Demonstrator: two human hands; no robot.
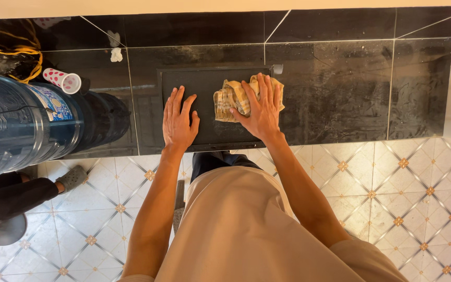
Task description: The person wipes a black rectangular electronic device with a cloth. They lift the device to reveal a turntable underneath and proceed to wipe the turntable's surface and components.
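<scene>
A flat black rectangular tray (pixel 204 83) lies on a dark tiled counter (pixel 340 89). My left hand (pixel 178 120) rests flat on the tray's left part, fingers spread, holding nothing. My right hand (pixel 261 107) presses down on a crumpled yellow checked cloth (pixel 230 96) at the tray's right side; the palm covers part of the cloth.
A large blue water jug (pixel 22 125) stands at the left. Beside it lies a white cup with red dots (pixel 62 80), and yellow cord (pixel 11 52) is in the far left corner. Another person's leg and grey shoe (pixel 71 178) are on the patterned floor tiles (pixel 403 198).
</scene>
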